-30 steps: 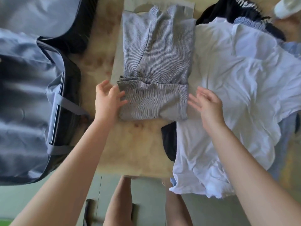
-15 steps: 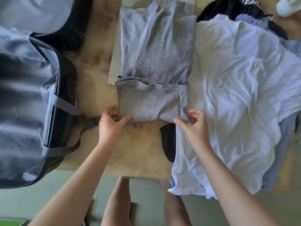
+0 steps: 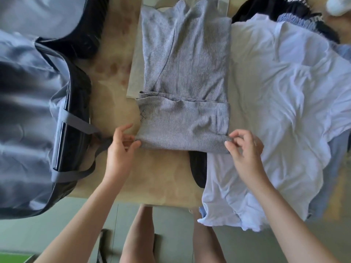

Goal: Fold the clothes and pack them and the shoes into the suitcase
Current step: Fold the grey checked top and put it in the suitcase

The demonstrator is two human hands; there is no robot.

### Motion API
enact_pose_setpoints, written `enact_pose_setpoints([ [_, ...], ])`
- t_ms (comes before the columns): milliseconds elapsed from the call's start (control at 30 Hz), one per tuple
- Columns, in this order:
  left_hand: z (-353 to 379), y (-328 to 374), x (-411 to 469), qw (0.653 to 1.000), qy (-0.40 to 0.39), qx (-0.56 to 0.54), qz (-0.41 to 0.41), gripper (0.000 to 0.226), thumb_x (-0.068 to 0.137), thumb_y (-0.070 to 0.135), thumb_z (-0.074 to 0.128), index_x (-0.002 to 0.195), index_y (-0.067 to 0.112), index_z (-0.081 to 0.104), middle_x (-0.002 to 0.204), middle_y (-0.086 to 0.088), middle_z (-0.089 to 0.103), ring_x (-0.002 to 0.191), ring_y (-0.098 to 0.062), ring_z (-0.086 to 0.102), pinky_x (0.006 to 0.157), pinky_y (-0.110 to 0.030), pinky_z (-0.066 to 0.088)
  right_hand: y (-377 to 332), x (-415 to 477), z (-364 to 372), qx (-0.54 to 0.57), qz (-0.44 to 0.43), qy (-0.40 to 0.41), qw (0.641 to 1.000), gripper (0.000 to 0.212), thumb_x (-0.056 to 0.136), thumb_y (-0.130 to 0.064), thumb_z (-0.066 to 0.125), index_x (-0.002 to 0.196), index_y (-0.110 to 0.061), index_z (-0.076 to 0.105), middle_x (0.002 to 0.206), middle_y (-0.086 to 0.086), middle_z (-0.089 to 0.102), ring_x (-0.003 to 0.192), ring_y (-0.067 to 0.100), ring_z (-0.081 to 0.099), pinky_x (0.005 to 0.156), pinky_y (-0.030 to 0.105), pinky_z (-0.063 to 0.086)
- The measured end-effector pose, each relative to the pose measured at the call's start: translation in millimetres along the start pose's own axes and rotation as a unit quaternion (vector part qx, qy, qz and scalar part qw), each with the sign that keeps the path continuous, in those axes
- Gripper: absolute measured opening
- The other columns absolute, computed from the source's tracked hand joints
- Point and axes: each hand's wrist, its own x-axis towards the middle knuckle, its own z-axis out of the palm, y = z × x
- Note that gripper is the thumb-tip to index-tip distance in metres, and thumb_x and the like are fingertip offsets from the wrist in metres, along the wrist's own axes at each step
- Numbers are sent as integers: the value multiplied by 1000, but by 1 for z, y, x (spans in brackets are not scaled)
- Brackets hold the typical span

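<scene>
Lying open to the left of the grey garment (image 3: 182, 73), the suitcase (image 3: 28, 114) trails a grey strap (image 3: 79, 123) across the table (image 3: 161, 179) to a point just beside the left hand (image 3: 118, 150). The left hand pinches the garment's near left corner. The right hand (image 3: 247, 149) pinches the near right corner in the same way. Both grips are narrow and take only the edge of the fold.

Probable faults from this position:

- Left of the garment: the left hand could catch the strap, or the strap could be dragged under the fabric when the fold is carried.
- At the garment itself: a pinch on the top layer alone would let the lower layers slip, and the fold would open.
- Right of the garment: the white shirt (image 3: 284, 95) touches the garment's edge and lies under the right hand. The right hand could therefore take shirt cloth along with the corner.

Appearance: the grey garment is a fine-ribbed knit folded into a long, narrow panel. Its near end is turned up over the body. A small stitched cross mark shows near the left edge of that fold. The garment rests partly on a pale flat sheet (image 3: 133, 73) that projects on its left side. The cloth looks soft and limp, so it will probably sag between the two corners when raised.
</scene>
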Motion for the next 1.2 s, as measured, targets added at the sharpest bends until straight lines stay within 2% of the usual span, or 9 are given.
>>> enact_pose_setpoints([
  [67,-3,-5,-14,999,-41,22,-2,50,88,5,63,129,27,47,92,8,57,83,-2,57,67,0,38,9,-4,-4,-57,-2,-23,998,20,90,-32,56,98,-39,40,71,-17,61,85,10,60,105,57,33],
  [167,-7,-15,-35,996,-74,43,-2,54,86,2,65,128,31,46,92,8,57,82,-3,58,66,0,39,12,-21,-4,-154,-18,-6,988,19,89,-12,62,100,-14,47,68,-8,64,83,-14,43,104,23,12],
  [300,-8,-36,-52,991,-106,73,-18,60,84,0,67,134,27,45,92,3,58,80,-7,59,67,-1,38,24,-56,6,-191,-7,-27,981,21,85,-33,47,95,-14,50,65,-7,65,84,5,48,99,6,4],
  [467,2,-49,-59,990,-107,89,-37,71,78,5,74,138,23,41,94,13,60,79,0,59,68,-6,39,23,-68,10,-123,48,9,991,32,78,-51,46,101,-30,51,76,-14,63,84,-14,51,104,19,14],
  [567,8,-39,-43,996,-44,80,7,76,75,6,77,139,15,38,114,2,60,104,-17,58,88,-25,42,15,-50,11,-81,88,75,990,54,71,-60,54,108,-22,61,92,-9,62,96,10,56,101,41,31],
  [700,15,-12,-10,990,3,102,94,70,78,10,76,138,15,39,127,1,54,118,-18,48,100,-31,37,-4,-14,13,-27,112,91,989,42,69,-55,67,102,-31,61,90,-14,59,103,26,54,99,50,38],
  [967,27,2,12,988,-15,121,93,60,80,14,74,132,16,46,102,3,63,93,-17,58,76,-25,42,-10,-6,21,19,92,124,988,26,83,-22,71,83,-42,55,83,-21,59,98,23,58,98,51,40],
  [1067,25,14,10,991,3,53,119,55,84,11,70,132,19,44,91,17,57,83,-10,60,74,-24,48,-11,-3,17,94,59,146,983,22,89,-14,65,94,-33,55,87,-7,63,86,8,61,86,31,46],
  [1200,34,19,18,992,7,59,109,67,86,13,69,142,17,33,114,2,56,101,-16,59,87,-27,48,0,11,17,96,99,138,981,40,87,-14,69,121,-11,48,87,-1,59,73,-6,56,72,7,40],
])
